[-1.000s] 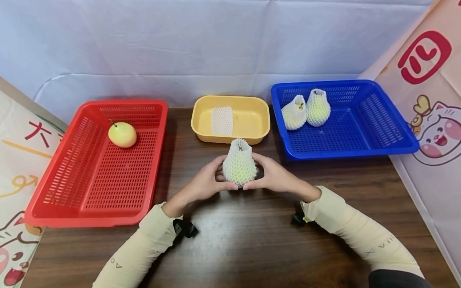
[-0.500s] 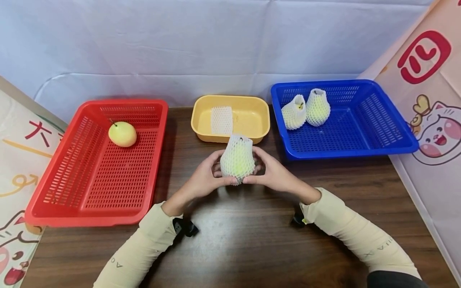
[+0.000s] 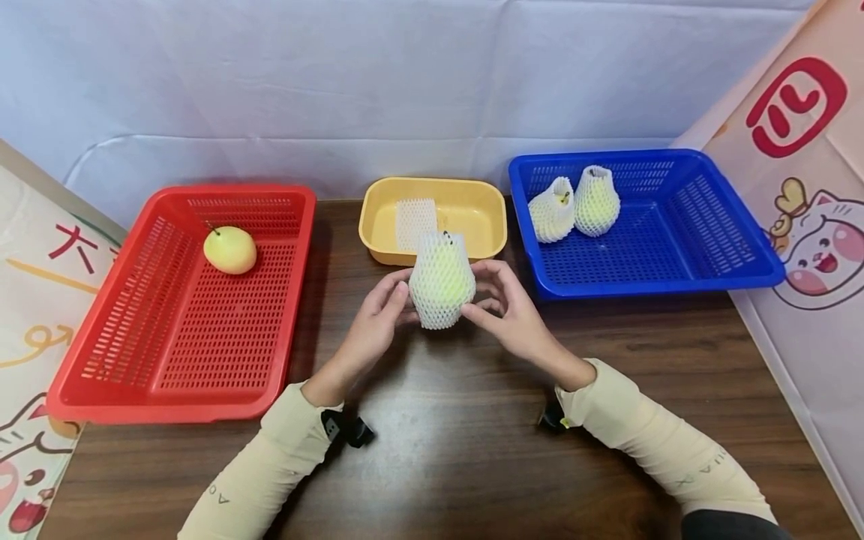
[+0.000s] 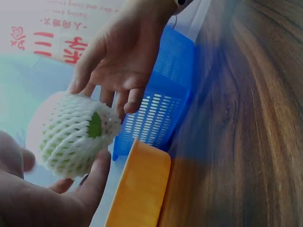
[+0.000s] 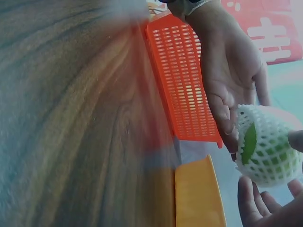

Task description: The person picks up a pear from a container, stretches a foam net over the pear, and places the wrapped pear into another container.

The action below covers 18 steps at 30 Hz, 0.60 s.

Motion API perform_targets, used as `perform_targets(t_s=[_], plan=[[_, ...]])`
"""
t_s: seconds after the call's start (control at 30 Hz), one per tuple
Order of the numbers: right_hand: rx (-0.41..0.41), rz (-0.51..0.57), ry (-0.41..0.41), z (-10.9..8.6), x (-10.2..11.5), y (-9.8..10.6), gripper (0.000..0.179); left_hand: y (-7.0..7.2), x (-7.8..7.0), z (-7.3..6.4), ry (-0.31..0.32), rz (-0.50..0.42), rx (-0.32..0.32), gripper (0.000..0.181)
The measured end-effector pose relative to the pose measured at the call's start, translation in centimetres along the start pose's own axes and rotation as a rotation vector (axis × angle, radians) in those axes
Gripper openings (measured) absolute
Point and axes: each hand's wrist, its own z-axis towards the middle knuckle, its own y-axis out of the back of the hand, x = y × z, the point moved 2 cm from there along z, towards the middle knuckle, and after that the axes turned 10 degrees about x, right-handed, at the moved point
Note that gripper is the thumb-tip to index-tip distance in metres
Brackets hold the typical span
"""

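Observation:
A pale green pear (image 3: 442,289) in a white foam net is held up between both hands, its dark stem showing at the net's open top. My left hand (image 3: 378,315) holds its left side, with the thumb at the side and the other fingers partly hidden behind. On the right side, my right hand (image 3: 511,311) grips the pear, thumb low on its front and fingers bent behind. In the left wrist view, green skin shows through the lower opening of the foam net (image 4: 71,135). The right wrist view shows the netted pear (image 5: 267,149) between both hands too.
At left, a red basket (image 3: 293,315) contains a bare yellow-green pear (image 3: 230,250). A yellow tray (image 3: 475,225) behind the hands holds a flat white foam net (image 3: 415,223). Two netted pears (image 3: 596,202) sit in the blue basket (image 3: 675,281) at right.
The netted pear has risen and shifted slightly left, over the yellow tray's front edge in the head view. The left thumb has moved from its lower front to its side.

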Motion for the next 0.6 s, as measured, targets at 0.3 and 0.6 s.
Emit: perform_targets(t_s=[0.3, 0.6], plan=[[0.000, 0.104, 0.014, -0.22, 0.21, -0.46, 0.058, -0.36, 0.43, 0.12, -0.028, -0.012, -0.127, 0.034], [-0.017, 0.102, -0.001, -0.14, -0.32, -0.86, 0.064, -0.81, 0.45, -0.13, -0.025, -0.025, 0.051, 0.050]])
